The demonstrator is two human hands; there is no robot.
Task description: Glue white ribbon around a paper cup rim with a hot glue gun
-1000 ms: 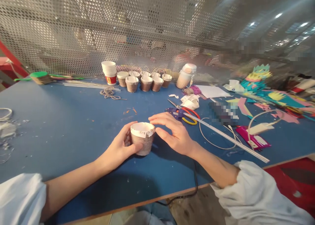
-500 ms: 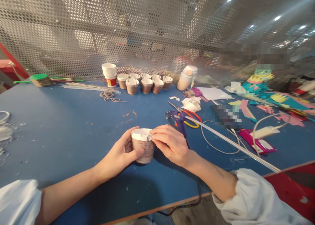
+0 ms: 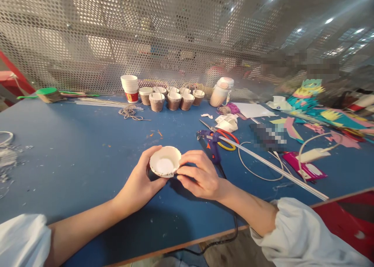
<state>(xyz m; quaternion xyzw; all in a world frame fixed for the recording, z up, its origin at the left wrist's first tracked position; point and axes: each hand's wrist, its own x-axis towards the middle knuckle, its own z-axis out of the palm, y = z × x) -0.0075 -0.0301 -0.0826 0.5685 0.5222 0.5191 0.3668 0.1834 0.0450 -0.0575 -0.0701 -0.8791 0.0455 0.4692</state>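
Note:
I hold a small paper cup (image 3: 165,161) between both hands above the blue table (image 3: 73,150). It is tipped toward me, so I see its white inside and frayed rim. My left hand (image 3: 142,181) cups it from the left and below. My right hand (image 3: 198,175) grips its right side with thumb and fingers. A blue glue gun (image 3: 212,142) lies just beyond my right hand.
Several twine-wrapped cups (image 3: 172,97) and a stack of white paper cups (image 3: 129,87) stand at the back by a perforated metal screen. Red and yellow scissors (image 3: 224,136), a long white stick (image 3: 277,167), a cord, coloured paper cutouts (image 3: 315,111) and a white jar (image 3: 220,92) lie to the right.
The cup stood upright on the table, brown wrapped side showing; now it is tipped toward me with its white inside visible. My right hand closed onto its side.

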